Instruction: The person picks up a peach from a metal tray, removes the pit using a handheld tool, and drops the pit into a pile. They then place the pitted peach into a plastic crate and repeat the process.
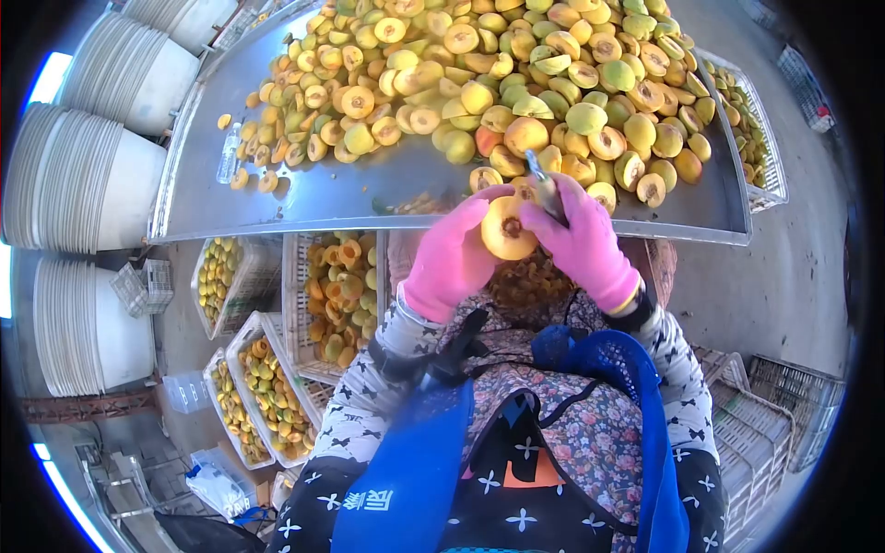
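Observation:
My left hand point(454, 256), in a pink glove, is closed around the side of a halved yellow peach point(502, 232). The cut face is turned up toward me, with a dark reddish centre. My right hand point(590, 247), also gloved in pink, grips a slim metal hand tool point(548, 192) whose shiny tip points up and away; its exact kind is hard to make out. The right fingers touch the peach half's right edge. Both hands are above the near edge of a metal table point(323, 207). A large heap of halved peaches point(470, 97) lies just beyond them.
A clear plastic bottle point(229, 153) lies on the table's left. Below, crates of peaches point(339, 295) stand at left, and a pile of brown scraps point(527, 288) sits under my hands. Stacked white tubs point(88, 175) line the left side. Plastic crates point(751, 429) stand at lower right.

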A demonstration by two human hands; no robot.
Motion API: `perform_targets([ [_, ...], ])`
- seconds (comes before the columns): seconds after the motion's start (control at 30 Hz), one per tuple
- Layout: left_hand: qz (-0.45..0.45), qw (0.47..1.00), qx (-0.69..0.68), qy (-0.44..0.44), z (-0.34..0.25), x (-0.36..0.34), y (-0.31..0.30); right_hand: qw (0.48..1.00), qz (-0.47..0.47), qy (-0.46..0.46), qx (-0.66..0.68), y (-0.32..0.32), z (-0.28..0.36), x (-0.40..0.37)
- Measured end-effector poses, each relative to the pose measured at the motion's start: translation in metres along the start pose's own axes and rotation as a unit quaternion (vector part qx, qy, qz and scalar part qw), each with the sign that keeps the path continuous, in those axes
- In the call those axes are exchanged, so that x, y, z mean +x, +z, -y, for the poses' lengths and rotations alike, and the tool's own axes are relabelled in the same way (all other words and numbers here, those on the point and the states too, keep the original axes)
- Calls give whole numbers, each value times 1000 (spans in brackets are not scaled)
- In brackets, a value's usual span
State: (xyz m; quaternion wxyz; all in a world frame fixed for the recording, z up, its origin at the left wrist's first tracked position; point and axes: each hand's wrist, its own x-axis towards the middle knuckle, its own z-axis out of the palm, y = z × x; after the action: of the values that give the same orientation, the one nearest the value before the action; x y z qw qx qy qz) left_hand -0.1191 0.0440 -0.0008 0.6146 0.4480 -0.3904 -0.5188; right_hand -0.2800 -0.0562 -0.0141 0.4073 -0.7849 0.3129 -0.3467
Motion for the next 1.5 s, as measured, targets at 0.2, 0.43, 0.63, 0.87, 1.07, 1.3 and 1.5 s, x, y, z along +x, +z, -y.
perform_targets([
  [0.2, -33, 960, -274, -40, -13, 3, 4, 988, 8, -84, -129, -5, 25, -33],
  [0.43, -62, 976, 194, 76, 3, 1, 10, 957, 48, -111, -262, -3, 26, -31],
  [0.63, -125, 991, 53, 19, 12, -3, 19, 970, 158, -32, -184, 2, 23, -37],
  [0.87, -98, 943, 276, 157, 26, -4, 5, 983, 154, -3, -103, 17, 19, -49],
  [1.07, -46, 878, 440, 184, 21, -10, 6, 965, 205, -11, -162, 22, -15, -52],
  [1.3, -119, 990, -45, 55, 12, 3, 14, 989, 139, 10, 40, 31, 14, -44],
  [1.5, -216, 974, -67, -23, -2, 20, 25, 941, 239, 172, 167, 4, 38, -22],
])
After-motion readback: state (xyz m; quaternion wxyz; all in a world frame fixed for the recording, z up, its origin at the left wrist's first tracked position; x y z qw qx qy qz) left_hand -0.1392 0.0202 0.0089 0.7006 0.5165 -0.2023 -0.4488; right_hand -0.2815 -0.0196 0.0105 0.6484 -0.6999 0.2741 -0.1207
